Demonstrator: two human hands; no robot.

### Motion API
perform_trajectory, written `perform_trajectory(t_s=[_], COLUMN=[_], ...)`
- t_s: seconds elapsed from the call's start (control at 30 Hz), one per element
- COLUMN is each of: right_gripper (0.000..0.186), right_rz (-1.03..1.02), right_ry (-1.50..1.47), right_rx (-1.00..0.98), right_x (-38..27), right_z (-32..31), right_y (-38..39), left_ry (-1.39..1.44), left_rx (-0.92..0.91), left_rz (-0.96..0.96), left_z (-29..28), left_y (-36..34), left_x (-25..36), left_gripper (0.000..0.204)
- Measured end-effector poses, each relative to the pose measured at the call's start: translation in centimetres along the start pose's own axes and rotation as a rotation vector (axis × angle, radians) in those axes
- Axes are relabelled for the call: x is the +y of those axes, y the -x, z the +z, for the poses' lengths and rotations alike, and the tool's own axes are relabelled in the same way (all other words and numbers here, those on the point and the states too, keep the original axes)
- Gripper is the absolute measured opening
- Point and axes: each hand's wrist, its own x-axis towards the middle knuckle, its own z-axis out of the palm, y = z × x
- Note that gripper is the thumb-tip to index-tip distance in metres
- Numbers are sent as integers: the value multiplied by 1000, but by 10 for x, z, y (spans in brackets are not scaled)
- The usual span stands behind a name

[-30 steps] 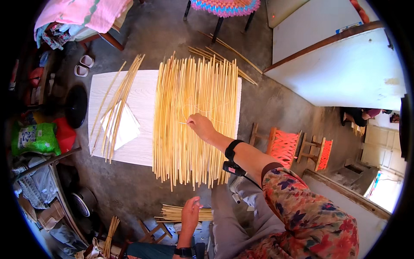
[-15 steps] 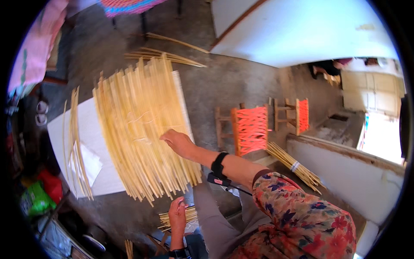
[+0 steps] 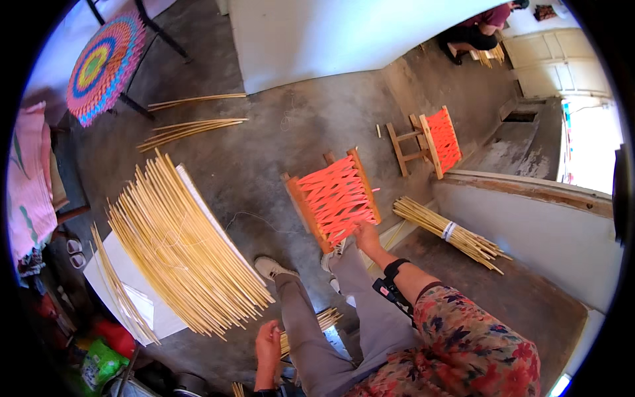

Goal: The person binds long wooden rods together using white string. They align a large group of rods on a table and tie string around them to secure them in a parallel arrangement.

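Note:
Close by stands a low wooden stool [image 3: 334,198] with a woven orange strap seat. My right hand [image 3: 368,239] is closed on the near right corner of that seat, fingers curled at its edge. My left hand [image 3: 268,343] hovers by my left knee, fingers curled in; whatever they may hold is hidden. To the left, a wide row of thin yellow sticks [image 3: 182,255] lies side by side on a white board [image 3: 122,248]. Loose pale thread [image 3: 175,243] rests across the row. A few separate sticks [image 3: 119,284] lie along the board's left side, beside white paper.
Another orange-seated stool [image 3: 443,142] stands farther right. A tied bundle of sticks [image 3: 423,218] lies by the low wall [image 3: 529,225]. Loose sticks [image 3: 192,131] are on the floor near a round colourful seat [image 3: 106,66]. Another person [image 3: 483,33] is at the far right.
My right hand has left the stick row and moved right to the stool, which now appears turned. My view has swung right. My left hand remains low near my knee.

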Motion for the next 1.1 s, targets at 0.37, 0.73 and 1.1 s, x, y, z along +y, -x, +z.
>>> perform_trajectory(t_s=[0.37, 0.73, 1.1], right_gripper=[43, 70, 57], right_rz=[-77, 98, 181], right_ry=[-178, -48, -101], right_rx=[-11, 211, -19], right_x=[23, 51, 41], right_z=[-53, -29, -38], right_y=[-83, -103, -90], left_ry=[-61, -134, 335], left_rx=[360, -88, -263], left_rz=[381, 559, -342], left_z=[-229, 25, 100], left_y=[-280, -279, -255], left_x=[127, 181, 60], left_gripper=[23, 14, 56])
